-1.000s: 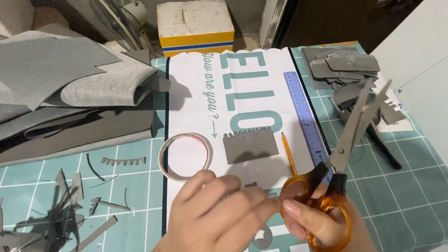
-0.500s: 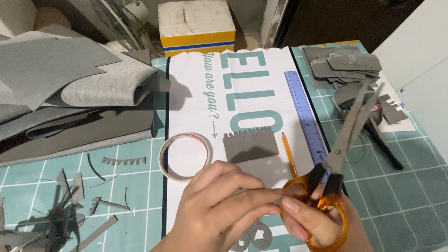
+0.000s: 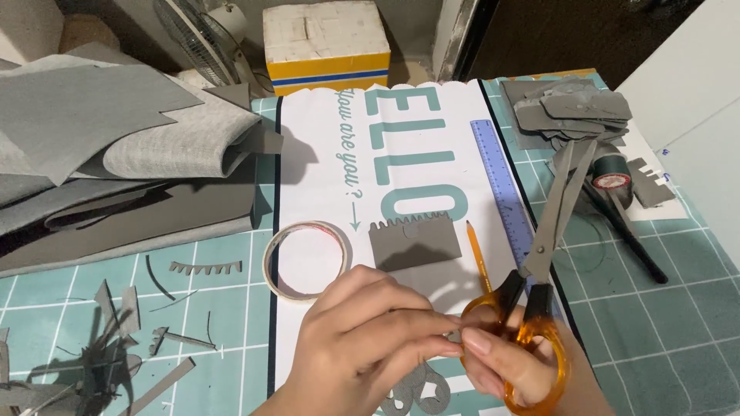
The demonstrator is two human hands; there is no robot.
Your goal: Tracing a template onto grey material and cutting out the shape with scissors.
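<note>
Two bare hands meet at the bottom of the view, seen from above. The right hand [image 3: 505,370] grips a pair of scissors [image 3: 539,270] by the orange handles, fingers curled through and around the loops; the long grey blades point up and away, open only a sliver. The left hand [image 3: 362,347] is curled, its fingertips pinched together right against the scissor handles. It seems to hold a small grey scrap there, but the piece is too hidden to make out. Just under the hands lie dark grey cut-out shapes [image 3: 420,389] with scalloped edges.

The hands hover over a white paper sheet [image 3: 324,154] printed with large teal letters, which lies on a teal cutting mat [image 3: 216,308] with a white grid covering the table. On the sheet, just above the left hand, is a ring of tape [image 3: 307,260]; beside it, a grey rectangle with one toothed edge [image 3: 414,240]. A yellow pencil [image 3: 478,254] lies between that piece and the scissors, and a blue ruler [image 3: 501,185] runs up the sheet's right side.

To the right, a stack of grey cut pieces [image 3: 570,108] sits near a dark roll of tape [image 3: 613,177]. To the left, folded grey fabric sheets [image 3: 116,146] are heaped, with thin grey offcuts [image 3: 123,339] scattered on the mat below. At the far edge stand a white and yellow box [image 3: 326,42] and a small fan [image 3: 196,38].
</note>
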